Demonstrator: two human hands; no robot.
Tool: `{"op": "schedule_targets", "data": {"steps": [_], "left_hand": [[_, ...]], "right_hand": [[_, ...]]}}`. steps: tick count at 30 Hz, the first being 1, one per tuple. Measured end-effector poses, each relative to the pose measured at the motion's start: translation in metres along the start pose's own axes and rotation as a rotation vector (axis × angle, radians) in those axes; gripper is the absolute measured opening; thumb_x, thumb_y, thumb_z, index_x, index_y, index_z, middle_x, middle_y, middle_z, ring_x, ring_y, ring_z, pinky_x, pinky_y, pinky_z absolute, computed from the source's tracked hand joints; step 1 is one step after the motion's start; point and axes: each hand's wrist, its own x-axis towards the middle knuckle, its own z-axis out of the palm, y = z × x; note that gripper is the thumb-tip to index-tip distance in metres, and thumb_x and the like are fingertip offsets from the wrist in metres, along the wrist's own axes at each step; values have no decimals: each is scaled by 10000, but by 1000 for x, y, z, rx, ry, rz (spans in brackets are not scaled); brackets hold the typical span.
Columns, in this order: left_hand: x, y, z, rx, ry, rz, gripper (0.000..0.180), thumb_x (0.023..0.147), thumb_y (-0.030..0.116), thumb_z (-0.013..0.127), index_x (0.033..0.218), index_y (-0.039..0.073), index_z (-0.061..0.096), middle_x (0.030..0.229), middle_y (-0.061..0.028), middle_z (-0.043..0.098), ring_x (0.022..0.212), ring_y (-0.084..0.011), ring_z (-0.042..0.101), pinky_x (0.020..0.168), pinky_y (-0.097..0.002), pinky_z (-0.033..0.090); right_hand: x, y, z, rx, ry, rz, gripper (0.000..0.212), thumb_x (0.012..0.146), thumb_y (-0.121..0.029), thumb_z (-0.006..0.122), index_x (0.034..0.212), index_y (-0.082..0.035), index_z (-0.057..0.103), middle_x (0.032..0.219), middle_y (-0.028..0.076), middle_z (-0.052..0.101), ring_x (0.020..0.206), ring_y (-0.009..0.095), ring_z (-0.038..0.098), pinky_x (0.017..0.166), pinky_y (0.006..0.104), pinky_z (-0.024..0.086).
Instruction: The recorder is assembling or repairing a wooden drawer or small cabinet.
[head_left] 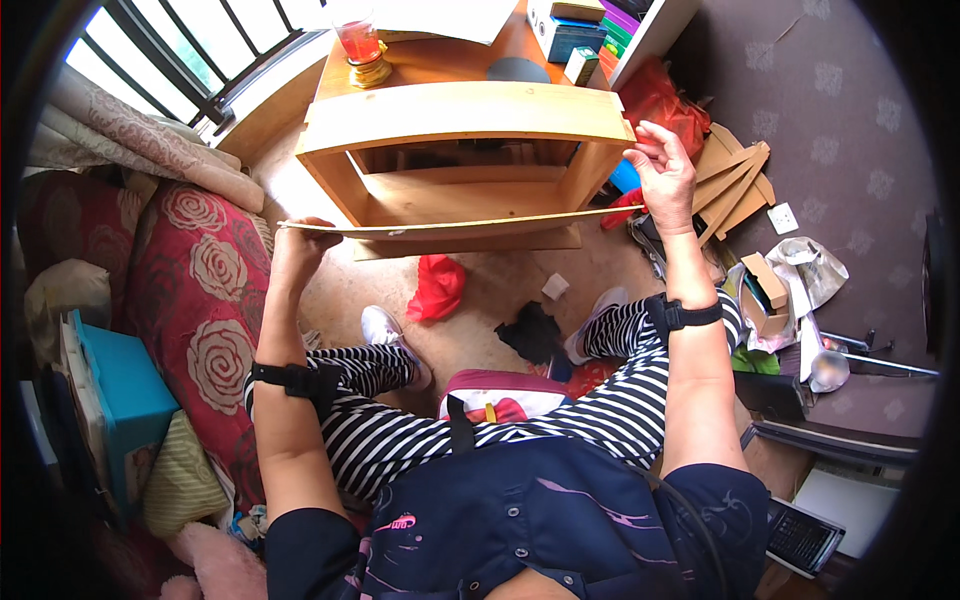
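Note:
A thin, long wooden board [470, 224] is seen almost edge-on, spanning the space between my two hands. Its left end is gripped by my closed left hand [308, 236], fingers over the top edge. My right hand [666, 178] is raised at the other end, fingers apart and curved; the board's tip meets it near the heel of the palm. Just beyond the board stands a light wooden box-like frame [460, 112], its open side toward me. The board covers part of the frame's lower front.
Behind the frame is a wooden table [440, 62] with a red drink glass [358, 42] and boxes. A red floral sofa [215, 262] lies left. Red plastic [436, 288] and black cloth [532, 332] lie on the floor. Cardboard pieces [735, 180] and bags are at right.

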Motion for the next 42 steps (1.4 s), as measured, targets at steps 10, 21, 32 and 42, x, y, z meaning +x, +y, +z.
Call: {"op": "schedule_targets", "data": {"steps": [10, 21, 32, 42], "left_hand": [[-2, -1, 3, -14, 46, 54, 137, 753, 61, 702, 863, -21, 693, 651, -48, 641, 571, -88, 537, 542, -255, 442], [-2, 9, 0, 41, 58, 124, 185, 731, 71, 726, 897, -3, 697, 822, -170, 688, 750, -251, 686, 690, -352, 518], [4, -4, 6, 28, 101, 105, 168, 722, 55, 748, 863, -14, 687, 812, -140, 700, 742, -185, 677, 691, -330, 522], [3, 2, 8, -6, 85, 60, 228, 708, 63, 737, 929, 19, 700, 852, -142, 697, 805, -224, 685, 733, -341, 521]], "right_hand": [[17, -16, -12, -227, -155, -194, 111, 768, 39, 685, 878, 24, 677, 844, 60, 662, 800, 109, 627, 749, 236, 510], [44, -76, 15, -901, -571, -498, 285, 739, -290, 726, 850, -51, 617, 860, 109, 614, 819, 287, 620, 718, 379, 515], [57, -90, 26, -1032, -737, -528, 192, 784, -215, 677, 868, -54, 614, 863, 146, 617, 824, 293, 629, 693, 396, 507], [45, -145, 126, -1001, -889, -704, 309, 842, -353, 627, 832, -49, 575, 752, 141, 616, 731, 319, 635, 640, 418, 493]]}}
